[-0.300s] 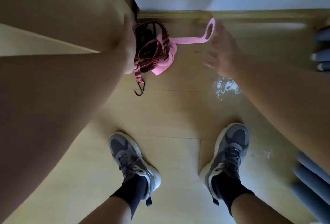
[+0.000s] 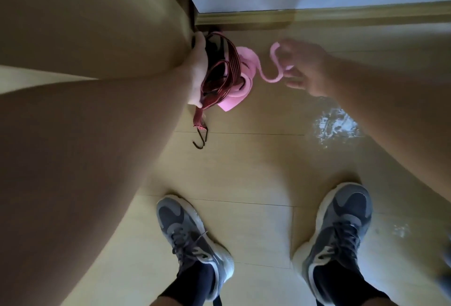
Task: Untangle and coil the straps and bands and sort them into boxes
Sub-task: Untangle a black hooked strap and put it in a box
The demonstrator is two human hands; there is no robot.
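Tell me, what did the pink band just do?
The pink band, pulled straight before, now sags in a curl, and the right hand has closed round its end. The left hand still holds the red strap, hook dangling.

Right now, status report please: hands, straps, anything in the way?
Left hand grips red hooked strap and pink band, tangled together. Right hand pinches pink band's free end. Hook dangles loose below left hand.

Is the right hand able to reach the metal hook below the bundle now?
Probably yes. The hook hangs free from the bungee strap gripped by the left hand, nothing between it and the right hand. But that hand pinches the pink band and would likely release that first.
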